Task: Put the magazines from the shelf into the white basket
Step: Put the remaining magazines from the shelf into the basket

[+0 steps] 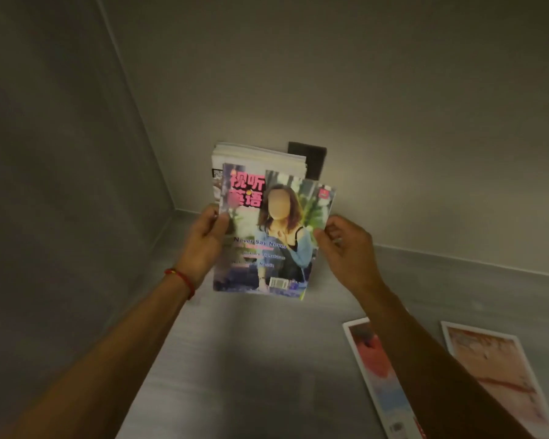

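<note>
Your left hand [205, 239] and right hand [346, 245] pinch opposite side edges of the stack [267, 223], held upright above the shelf [235, 359], far left corner. Long axis runs near to far. Top cover reads "Never Say Never" under Chinese characters. The basket is not visible; both hands are equally placed.

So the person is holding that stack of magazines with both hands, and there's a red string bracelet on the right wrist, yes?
Not quite: the head view shows the red string bracelet on the left wrist, not the right. The rest holds: both the left hand and the right hand hold the stack of magazines.
</note>
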The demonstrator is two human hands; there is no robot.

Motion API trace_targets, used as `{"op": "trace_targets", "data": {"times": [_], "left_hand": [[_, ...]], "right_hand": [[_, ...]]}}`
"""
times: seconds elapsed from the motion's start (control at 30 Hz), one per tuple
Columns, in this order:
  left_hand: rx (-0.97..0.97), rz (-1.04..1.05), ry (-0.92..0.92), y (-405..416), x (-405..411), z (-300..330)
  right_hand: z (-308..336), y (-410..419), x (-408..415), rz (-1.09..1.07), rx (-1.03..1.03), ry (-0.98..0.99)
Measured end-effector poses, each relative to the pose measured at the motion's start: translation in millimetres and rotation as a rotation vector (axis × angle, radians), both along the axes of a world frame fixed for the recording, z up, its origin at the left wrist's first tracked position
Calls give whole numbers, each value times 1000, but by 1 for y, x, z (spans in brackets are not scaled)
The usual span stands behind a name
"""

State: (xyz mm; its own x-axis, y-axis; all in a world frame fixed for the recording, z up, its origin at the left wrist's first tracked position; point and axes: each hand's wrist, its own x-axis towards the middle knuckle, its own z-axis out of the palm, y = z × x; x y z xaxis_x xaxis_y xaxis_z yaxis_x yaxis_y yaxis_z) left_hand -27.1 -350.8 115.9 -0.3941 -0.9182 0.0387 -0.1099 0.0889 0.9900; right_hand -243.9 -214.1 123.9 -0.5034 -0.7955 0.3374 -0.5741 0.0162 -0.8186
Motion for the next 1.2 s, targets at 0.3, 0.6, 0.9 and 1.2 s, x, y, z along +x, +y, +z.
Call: {"op": "trace_targets", "data": {"times": [0.3, 0.6, 0.9, 1.2], "left_hand": [[-137, 59, -84, -121, 7, -23], [129, 153, -100, -139, -18, -80], [301, 199, -103, -145, -34, -97], [-133, 250, -225, -19, -33, -98]], "right_hand": [[1, -112, 8, -142, 76, 149], [-56, -146, 7, -292, 245, -17], [-75, -141, 8, -346, 196, -413], [-105, 38, -38, -275, 234, -221]]}}
